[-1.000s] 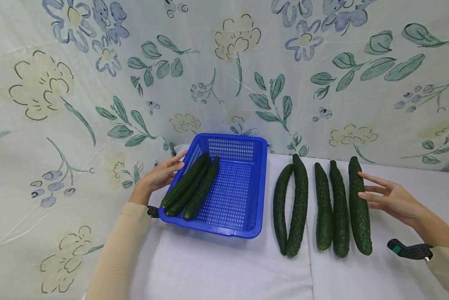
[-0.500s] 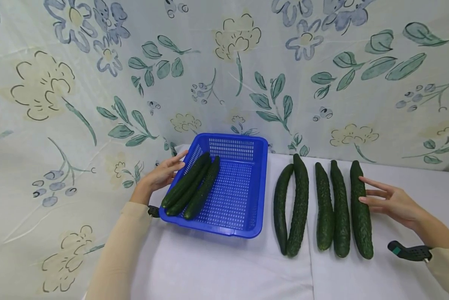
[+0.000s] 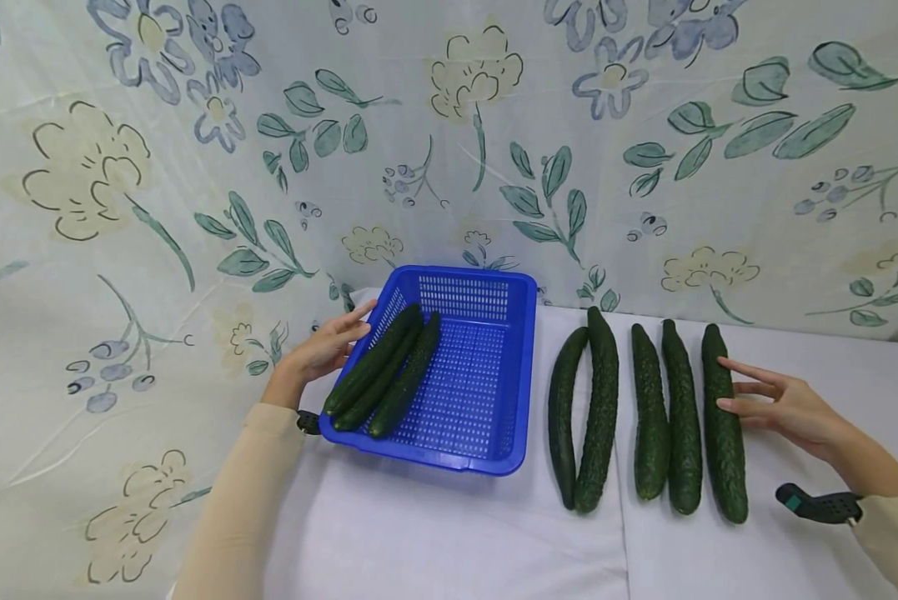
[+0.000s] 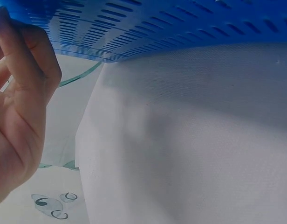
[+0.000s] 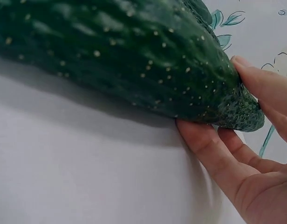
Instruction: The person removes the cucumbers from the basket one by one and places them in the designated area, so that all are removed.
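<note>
In the head view a blue plastic basket [image 3: 522, 375] stands mid-table with 3 dark green cucumbers [image 3: 377, 362] lying along its left side. The fingertips of my left hand [image 3: 321, 348] touch the basket's left rim from outside; the left wrist view shows this hand [image 4: 22, 107] against the slotted wall. On the far right, my right hand [image 3: 794, 408] holds the outermost cucumber [image 3: 728, 467] near its far end. The right wrist view has the right hand's fingers [image 5: 269, 91] on opposite sides of this cucumber [image 5: 148, 60], close to its tip.
Right of the basket lie two cucumbers, one curved [image 3: 561, 417] and one longer [image 3: 599, 417]. Another pair, a cucumber [image 3: 649, 425] and its neighbour [image 3: 683, 425], lies beside the held one. A white cloth [image 3: 449, 533] covers the table; a floral curtain [image 3: 449, 167] hangs behind.
My right hand and the outermost cucumber have shifted slightly toward the front edge and a little right. My left hand and the basket stay in place.
</note>
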Demonstrator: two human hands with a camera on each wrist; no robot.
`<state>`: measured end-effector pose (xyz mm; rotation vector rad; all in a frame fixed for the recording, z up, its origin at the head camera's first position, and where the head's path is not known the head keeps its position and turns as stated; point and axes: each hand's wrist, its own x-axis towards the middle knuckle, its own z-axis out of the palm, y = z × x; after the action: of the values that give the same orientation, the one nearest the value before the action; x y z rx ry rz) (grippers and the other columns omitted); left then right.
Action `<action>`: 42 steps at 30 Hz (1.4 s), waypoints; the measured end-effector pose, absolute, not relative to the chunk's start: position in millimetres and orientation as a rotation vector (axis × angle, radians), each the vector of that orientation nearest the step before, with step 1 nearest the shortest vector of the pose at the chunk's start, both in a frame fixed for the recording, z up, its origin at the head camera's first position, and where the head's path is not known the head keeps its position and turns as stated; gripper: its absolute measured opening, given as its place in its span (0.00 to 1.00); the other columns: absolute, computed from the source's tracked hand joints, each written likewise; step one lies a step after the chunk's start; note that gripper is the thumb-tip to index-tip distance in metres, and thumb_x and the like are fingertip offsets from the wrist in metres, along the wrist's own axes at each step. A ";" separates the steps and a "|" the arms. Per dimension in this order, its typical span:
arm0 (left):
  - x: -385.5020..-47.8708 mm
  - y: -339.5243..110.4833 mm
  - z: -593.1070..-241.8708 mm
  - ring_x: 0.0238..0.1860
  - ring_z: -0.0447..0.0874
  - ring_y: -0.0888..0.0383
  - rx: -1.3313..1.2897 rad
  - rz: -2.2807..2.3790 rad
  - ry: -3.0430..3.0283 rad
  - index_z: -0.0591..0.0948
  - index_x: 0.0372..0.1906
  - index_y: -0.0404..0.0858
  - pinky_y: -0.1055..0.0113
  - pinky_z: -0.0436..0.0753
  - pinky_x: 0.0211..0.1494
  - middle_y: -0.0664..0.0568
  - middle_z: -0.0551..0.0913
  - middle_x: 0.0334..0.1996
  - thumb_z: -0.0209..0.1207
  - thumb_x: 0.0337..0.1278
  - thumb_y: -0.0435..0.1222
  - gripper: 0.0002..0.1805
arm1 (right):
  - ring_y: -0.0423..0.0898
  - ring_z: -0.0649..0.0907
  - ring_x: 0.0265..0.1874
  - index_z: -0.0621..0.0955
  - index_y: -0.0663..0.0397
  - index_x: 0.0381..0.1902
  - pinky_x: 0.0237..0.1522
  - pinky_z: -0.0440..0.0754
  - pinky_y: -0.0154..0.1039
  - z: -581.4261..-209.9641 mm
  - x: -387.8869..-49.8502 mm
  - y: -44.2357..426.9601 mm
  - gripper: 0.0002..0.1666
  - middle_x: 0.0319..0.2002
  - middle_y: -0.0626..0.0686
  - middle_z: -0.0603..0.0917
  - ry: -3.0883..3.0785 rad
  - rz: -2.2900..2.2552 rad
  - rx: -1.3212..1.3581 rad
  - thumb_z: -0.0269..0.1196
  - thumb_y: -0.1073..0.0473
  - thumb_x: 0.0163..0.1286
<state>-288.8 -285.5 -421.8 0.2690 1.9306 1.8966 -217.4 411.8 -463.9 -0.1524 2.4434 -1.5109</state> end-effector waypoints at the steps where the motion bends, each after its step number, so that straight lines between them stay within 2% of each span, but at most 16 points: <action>1: -289.0 -285.6 -421.9 0.47 0.87 0.54 0.267 1.899 1.928 0.54 0.80 0.56 0.60 0.85 0.47 0.45 0.76 0.60 0.46 0.79 0.39 0.31 | 0.29 0.80 0.42 0.54 0.34 0.80 0.41 0.85 0.36 -463.9 -217.6 411.3 0.46 0.67 0.83 0.52 2.451 -1.503 -0.151 0.64 0.59 0.72; 9: -289.1 -285.3 -421.3 0.47 0.87 0.54 0.261 1.908 1.908 0.53 0.80 0.55 0.59 0.85 0.47 0.45 0.76 0.61 0.47 0.79 0.39 0.32 | 0.34 0.84 0.39 0.56 0.42 0.80 0.38 0.86 0.38 -463.1 -217.6 405.0 0.47 0.64 0.81 0.62 2.593 -1.385 -0.189 0.67 0.56 0.70; 15: -290.0 -285.7 -421.8 0.47 0.87 0.54 0.274 1.907 1.911 0.53 0.80 0.56 0.59 0.85 0.48 0.45 0.76 0.61 0.46 0.79 0.40 0.31 | 0.40 0.86 0.37 0.57 0.49 0.79 0.37 0.85 0.38 -460.6 -217.7 399.6 0.48 0.62 0.79 0.65 2.657 -1.307 -0.180 0.68 0.52 0.69; 18: -290.4 -285.7 -421.9 0.47 0.87 0.54 0.279 1.909 1.904 0.53 0.80 0.56 0.59 0.85 0.47 0.45 0.77 0.60 0.46 0.80 0.39 0.31 | 0.48 0.87 0.37 0.57 0.54 0.79 0.36 0.85 0.37 -458.8 -217.1 396.9 0.48 0.61 0.78 0.66 2.684 -1.262 -0.182 0.68 0.51 0.69; 22: -289.9 -285.3 -422.3 0.46 0.87 0.55 0.267 1.918 1.895 0.53 0.80 0.55 0.60 0.86 0.45 0.45 0.77 0.60 0.46 0.80 0.39 0.31 | 0.63 0.84 0.45 0.57 0.62 0.77 0.36 0.85 0.38 -458.7 -217.7 395.5 0.47 0.59 0.76 0.68 2.709 -1.197 -0.200 0.67 0.51 0.70; 25: -289.2 -285.2 -422.5 0.46 0.87 0.55 0.261 1.921 1.892 0.54 0.80 0.56 0.61 0.86 0.45 0.45 0.77 0.60 0.46 0.80 0.38 0.31 | 0.69 0.80 0.50 0.57 0.65 0.76 0.36 0.85 0.40 -459.9 -218.4 397.0 0.46 0.57 0.74 0.70 2.705 -1.175 -0.208 0.66 0.51 0.71; 27: -289.0 -285.5 -422.4 0.46 0.87 0.55 0.265 1.917 1.896 0.54 0.80 0.56 0.61 0.86 0.45 0.45 0.76 0.60 0.46 0.80 0.39 0.31 | 0.66 0.81 0.49 0.57 0.64 0.76 0.36 0.85 0.40 -460.4 -217.9 398.6 0.46 0.56 0.73 0.71 2.698 -1.179 -0.206 0.65 0.51 0.71; 34: -289.8 -286.6 -423.9 0.45 0.87 0.55 0.271 1.912 1.904 0.54 0.80 0.57 0.61 0.86 0.44 0.45 0.76 0.60 0.45 0.80 0.39 0.31 | 0.37 0.81 0.42 0.58 0.62 0.76 0.38 0.86 0.41 -460.0 -214.7 400.8 0.46 0.57 0.73 0.70 2.668 -1.260 -0.183 0.67 0.52 0.70; 42: -290.0 -286.1 -424.5 0.45 0.87 0.56 0.271 1.922 1.891 0.54 0.80 0.57 0.62 0.86 0.44 0.45 0.77 0.59 0.45 0.80 0.39 0.31 | 0.31 0.80 0.40 0.59 0.64 0.75 0.37 0.86 0.40 -460.1 -212.2 400.3 0.45 0.57 0.75 0.69 2.677 -1.280 -0.182 0.67 0.52 0.70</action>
<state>-290.0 -286.1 -424.5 0.2709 1.8914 1.9222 -212.2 400.3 -460.1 -0.1823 2.6770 -1.2801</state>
